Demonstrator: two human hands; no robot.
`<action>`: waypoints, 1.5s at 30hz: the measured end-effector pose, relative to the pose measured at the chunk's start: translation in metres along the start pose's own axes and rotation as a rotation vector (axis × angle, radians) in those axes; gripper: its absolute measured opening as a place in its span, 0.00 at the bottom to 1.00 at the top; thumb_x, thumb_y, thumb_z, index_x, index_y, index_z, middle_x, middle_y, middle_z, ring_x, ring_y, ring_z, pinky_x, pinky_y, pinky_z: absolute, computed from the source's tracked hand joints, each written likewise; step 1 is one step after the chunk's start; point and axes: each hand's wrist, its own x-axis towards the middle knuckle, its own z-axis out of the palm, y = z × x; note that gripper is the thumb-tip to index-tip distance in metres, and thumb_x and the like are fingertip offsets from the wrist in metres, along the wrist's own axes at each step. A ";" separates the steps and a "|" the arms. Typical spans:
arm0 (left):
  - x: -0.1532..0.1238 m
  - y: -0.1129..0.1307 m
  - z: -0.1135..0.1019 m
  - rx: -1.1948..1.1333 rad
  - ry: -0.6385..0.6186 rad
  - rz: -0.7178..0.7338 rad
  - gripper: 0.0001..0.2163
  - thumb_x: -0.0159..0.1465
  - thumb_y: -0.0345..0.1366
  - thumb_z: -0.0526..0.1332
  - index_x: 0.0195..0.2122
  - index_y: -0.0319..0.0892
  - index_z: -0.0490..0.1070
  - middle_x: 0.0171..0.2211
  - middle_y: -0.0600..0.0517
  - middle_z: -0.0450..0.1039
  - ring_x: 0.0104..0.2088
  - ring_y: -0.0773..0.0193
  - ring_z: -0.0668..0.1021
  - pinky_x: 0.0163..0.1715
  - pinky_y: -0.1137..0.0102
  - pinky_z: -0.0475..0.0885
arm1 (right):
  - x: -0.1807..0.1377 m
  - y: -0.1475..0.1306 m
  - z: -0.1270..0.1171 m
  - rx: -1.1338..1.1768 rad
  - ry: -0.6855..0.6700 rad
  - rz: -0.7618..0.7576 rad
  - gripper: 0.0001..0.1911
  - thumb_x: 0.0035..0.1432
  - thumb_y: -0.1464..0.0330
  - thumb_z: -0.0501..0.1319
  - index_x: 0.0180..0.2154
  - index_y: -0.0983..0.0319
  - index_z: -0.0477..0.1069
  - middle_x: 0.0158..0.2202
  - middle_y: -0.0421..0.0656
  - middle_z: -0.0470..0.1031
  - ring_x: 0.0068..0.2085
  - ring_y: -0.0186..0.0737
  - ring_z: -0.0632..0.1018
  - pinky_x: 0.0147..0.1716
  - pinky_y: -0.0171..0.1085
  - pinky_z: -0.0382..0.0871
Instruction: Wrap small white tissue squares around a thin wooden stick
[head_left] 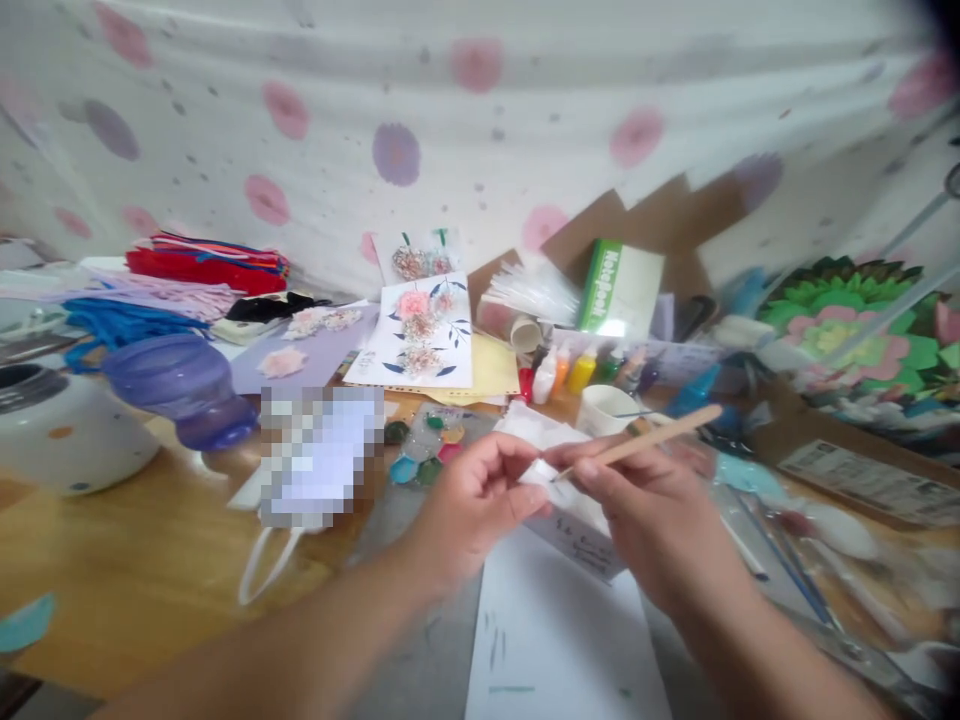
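My left hand (487,490) pinches a small folded piece of white tissue (541,474) between thumb and fingers. In my right hand (652,500) is a slim wooden-handled tool (667,432), held slanted, its handle end pointing up to the right. Its thin tip reaches the tissue; whether it is a brush I cannot tell. Just under both hands stands a small white box (581,540) with handwriting on its side and white tissue in its top. A white sheet of paper (562,640) with a few green strokes lies in front of the box.
Left of my hands are a paint palette (427,465), a mask-like item with a loop (270,560), a purple vase (180,380) and a white pot (82,440). Paint bottles (581,370) and a white cup (607,408) stand behind. Brushes (795,560) lie at right, near a carton (862,470).
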 end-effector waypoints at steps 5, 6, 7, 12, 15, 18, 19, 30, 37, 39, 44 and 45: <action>-0.004 0.002 -0.002 0.135 0.073 -0.051 0.03 0.60 0.31 0.66 0.35 0.41 0.74 0.27 0.55 0.74 0.30 0.69 0.74 0.34 0.73 0.68 | -0.011 0.011 -0.010 0.022 -0.075 -0.095 0.02 0.56 0.66 0.69 0.33 0.54 0.82 0.42 0.42 0.83 0.47 0.44 0.81 0.46 0.42 0.77; -0.005 0.003 -0.002 0.142 0.075 -0.065 0.02 0.60 0.31 0.65 0.35 0.41 0.75 0.27 0.55 0.74 0.30 0.69 0.74 0.33 0.73 0.68 | -0.012 0.012 -0.011 0.018 -0.075 -0.129 0.02 0.57 0.66 0.68 0.33 0.53 0.82 0.41 0.42 0.83 0.48 0.44 0.80 0.46 0.42 0.76; -0.005 0.004 -0.002 0.139 0.074 -0.084 0.02 0.60 0.31 0.64 0.34 0.41 0.76 0.27 0.55 0.74 0.30 0.69 0.73 0.33 0.73 0.67 | -0.013 0.013 -0.012 0.014 -0.070 -0.160 0.03 0.58 0.66 0.68 0.34 0.52 0.82 0.41 0.41 0.82 0.48 0.43 0.80 0.46 0.42 0.76; -0.004 0.009 0.003 0.023 0.119 -0.180 0.03 0.55 0.31 0.64 0.26 0.39 0.76 0.22 0.54 0.71 0.27 0.69 0.71 0.30 0.73 0.65 | -0.018 0.015 -0.006 -0.009 -0.068 -0.241 0.07 0.60 0.68 0.66 0.36 0.49 0.82 0.37 0.38 0.83 0.48 0.40 0.79 0.47 0.40 0.77; -0.003 0.010 0.006 -0.039 0.163 -0.192 0.04 0.54 0.32 0.65 0.24 0.38 0.76 0.22 0.53 0.71 0.26 0.67 0.73 0.29 0.72 0.68 | -0.020 0.013 -0.003 -0.060 -0.031 -0.262 0.06 0.60 0.68 0.66 0.36 0.49 0.82 0.36 0.38 0.83 0.47 0.38 0.79 0.46 0.36 0.77; -0.004 0.007 0.006 -0.082 0.128 -0.198 0.04 0.56 0.34 0.67 0.28 0.38 0.76 0.26 0.52 0.75 0.27 0.66 0.76 0.30 0.71 0.71 | -0.020 0.012 -0.003 -0.087 -0.004 -0.289 0.06 0.61 0.68 0.66 0.36 0.50 0.82 0.36 0.39 0.83 0.47 0.38 0.79 0.46 0.35 0.77; -0.005 0.007 0.005 -0.080 0.107 -0.199 0.04 0.56 0.34 0.67 0.30 0.38 0.76 0.27 0.52 0.76 0.27 0.66 0.76 0.30 0.70 0.72 | -0.020 0.013 -0.003 -0.083 -0.002 -0.291 0.06 0.61 0.68 0.66 0.36 0.50 0.82 0.36 0.39 0.83 0.47 0.39 0.79 0.45 0.36 0.78; -0.007 0.008 0.003 -0.094 -0.006 -0.226 0.07 0.60 0.35 0.67 0.27 0.38 0.74 0.23 0.53 0.74 0.25 0.68 0.77 0.29 0.73 0.71 | -0.021 0.016 -0.005 -0.060 -0.014 -0.334 0.06 0.61 0.66 0.65 0.38 0.49 0.81 0.36 0.41 0.82 0.47 0.43 0.78 0.47 0.45 0.77; -0.009 0.003 0.005 -0.294 -0.050 -0.282 0.09 0.62 0.37 0.66 0.28 0.37 0.74 0.23 0.51 0.74 0.22 0.67 0.77 0.27 0.73 0.73 | -0.025 0.015 -0.005 -0.057 -0.100 -0.364 0.10 0.64 0.69 0.63 0.43 0.49 0.79 0.42 0.40 0.80 0.46 0.40 0.79 0.46 0.42 0.78; -0.009 0.003 0.005 -0.306 -0.046 -0.293 0.09 0.61 0.37 0.66 0.28 0.36 0.74 0.23 0.51 0.74 0.22 0.67 0.77 0.26 0.73 0.73 | -0.026 0.015 -0.005 -0.082 -0.084 -0.378 0.10 0.63 0.70 0.63 0.43 0.49 0.79 0.42 0.41 0.80 0.46 0.41 0.78 0.45 0.42 0.78; -0.008 0.004 0.005 -0.286 -0.064 -0.285 0.10 0.60 0.38 0.69 0.27 0.36 0.74 0.23 0.52 0.74 0.23 0.68 0.77 0.27 0.74 0.72 | -0.025 0.015 -0.004 -0.071 -0.082 -0.373 0.11 0.63 0.70 0.64 0.42 0.48 0.79 0.42 0.42 0.80 0.46 0.43 0.79 0.44 0.43 0.79; -0.008 0.005 0.005 -0.277 -0.066 -0.278 0.10 0.60 0.38 0.69 0.27 0.37 0.74 0.23 0.52 0.74 0.23 0.68 0.77 0.27 0.74 0.72 | -0.024 0.015 -0.004 -0.073 -0.080 -0.374 0.10 0.63 0.70 0.64 0.42 0.48 0.80 0.41 0.42 0.80 0.45 0.43 0.79 0.44 0.43 0.79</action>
